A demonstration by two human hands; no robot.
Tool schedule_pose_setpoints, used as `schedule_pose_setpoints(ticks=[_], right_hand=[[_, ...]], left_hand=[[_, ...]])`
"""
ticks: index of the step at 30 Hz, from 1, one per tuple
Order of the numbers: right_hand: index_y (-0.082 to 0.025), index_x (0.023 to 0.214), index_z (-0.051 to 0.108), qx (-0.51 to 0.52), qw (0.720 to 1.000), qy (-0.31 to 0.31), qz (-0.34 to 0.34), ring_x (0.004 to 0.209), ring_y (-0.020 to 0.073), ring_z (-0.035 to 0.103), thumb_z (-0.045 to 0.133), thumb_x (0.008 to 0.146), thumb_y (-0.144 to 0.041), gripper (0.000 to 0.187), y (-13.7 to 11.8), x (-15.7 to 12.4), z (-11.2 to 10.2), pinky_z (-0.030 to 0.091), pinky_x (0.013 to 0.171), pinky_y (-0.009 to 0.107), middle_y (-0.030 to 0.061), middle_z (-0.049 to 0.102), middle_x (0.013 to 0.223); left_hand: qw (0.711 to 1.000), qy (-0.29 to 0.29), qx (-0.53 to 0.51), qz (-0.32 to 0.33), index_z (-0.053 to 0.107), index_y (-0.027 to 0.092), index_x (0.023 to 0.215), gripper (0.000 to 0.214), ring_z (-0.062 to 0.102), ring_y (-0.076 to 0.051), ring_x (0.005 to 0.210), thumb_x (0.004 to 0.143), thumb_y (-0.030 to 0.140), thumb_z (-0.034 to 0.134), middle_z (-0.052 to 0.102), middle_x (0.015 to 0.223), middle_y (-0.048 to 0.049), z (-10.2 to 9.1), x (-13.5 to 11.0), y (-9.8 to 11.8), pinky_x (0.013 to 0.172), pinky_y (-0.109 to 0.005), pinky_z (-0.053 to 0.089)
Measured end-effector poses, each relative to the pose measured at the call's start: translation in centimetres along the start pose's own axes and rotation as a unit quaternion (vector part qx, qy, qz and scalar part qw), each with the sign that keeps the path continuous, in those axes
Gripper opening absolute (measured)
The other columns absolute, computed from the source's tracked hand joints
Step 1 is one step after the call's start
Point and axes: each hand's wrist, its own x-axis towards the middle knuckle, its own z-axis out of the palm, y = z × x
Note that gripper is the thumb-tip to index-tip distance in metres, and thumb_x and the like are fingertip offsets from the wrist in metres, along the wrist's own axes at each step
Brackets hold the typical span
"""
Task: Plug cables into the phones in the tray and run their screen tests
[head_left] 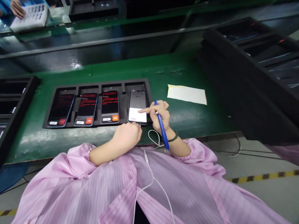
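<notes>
A black tray [77,88] on the green bench holds several smartphones side by side. The three on the left show red text on dark screens, like the phone [110,106]. The rightmost phone [137,107] has a grey screen with a white panel at its lower part. My right hand [159,114] is closed round a blue pen [162,125] while its index finger touches that white panel. My left hand [128,135] is curled at the near end of the rightmost phone, where a white cable [153,140] runs; what its fingers hold is hidden.
A white paper sheet [187,94] lies right of the tray. Stacked black trays [252,62] stand at the right, more black trays [14,102] at the left. A dark conveyor [93,49] runs behind. Another person's hand [17,8] rests on a white tray [30,17] far left.
</notes>
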Motion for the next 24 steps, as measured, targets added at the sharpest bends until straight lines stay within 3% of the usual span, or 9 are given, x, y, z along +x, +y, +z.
schedule_pose_setpoints(ticks=[4,7,11,15,24], right_hand=[[-0.024,0.08,0.074,0.03,0.984,-0.044,-0.171,0.075,0.0176,0.053,0.034,0.105,-0.04,0.05,-0.5,-0.4,-0.3,0.032,0.086,0.041,0.0017,0.059,0.07],[-0.024,0.083,0.077,0.034,0.974,-0.057,-0.217,0.075,0.0157,0.052,0.037,0.106,-0.034,0.046,-0.2,-0.2,-0.2,0.028,0.082,0.039,0.0007,0.054,0.069],[-0.024,0.087,0.077,-0.025,0.985,-0.027,-0.166,0.074,0.0152,0.05,0.04,0.106,-0.03,0.042,0.1,-0.1,0.1,0.027,0.081,0.039,0.0008,0.057,0.071],[-0.025,0.087,0.077,-0.078,0.99,-0.011,-0.117,0.077,0.0164,0.054,0.038,0.106,-0.034,0.044,0.3,-0.1,0.3,0.029,0.084,0.039,0.0015,0.061,0.073],[-0.023,0.087,0.069,-0.05,0.993,0.013,-0.103,0.076,0.0174,0.056,0.04,0.105,-0.032,0.035,0.3,0.0,0.4,0.03,0.084,0.04,-0.0013,0.071,0.076]], left_hand=[[1.0,-0.02,-0.005,-0.017,0.069,0.01,0.104,0.043,0.076,-0.034,0.089,0.104,0.034,0.033,0.076,0.09,-0.0182,-0.2,-0.7,-1.1,0.077,-0.044,0.059],[1.0,-0.028,-0.012,-0.005,0.069,0.01,0.106,0.044,0.076,-0.034,0.091,0.105,0.035,0.033,0.076,0.093,-0.018,0.0,-0.6,-1.4,0.078,-0.043,0.059],[0.998,-0.036,-0.024,0.037,0.068,0.008,0.106,0.046,0.076,-0.035,0.089,0.106,0.04,0.035,0.076,0.091,-0.0188,0.1,-0.3,-2.2,0.077,-0.043,0.058],[0.993,-0.045,-0.071,0.083,0.068,0.01,0.103,0.046,0.074,-0.03,0.079,0.106,0.044,0.036,0.074,0.081,-0.0137,0.4,-0.3,-3.3,0.07,-0.037,0.055],[0.961,-0.088,-0.23,0.125,0.062,0.016,0.082,0.038,0.057,-0.014,0.058,0.103,0.044,0.046,0.061,0.065,-0.0011,1.0,-0.1,-4.8,0.059,-0.027,0.04]])
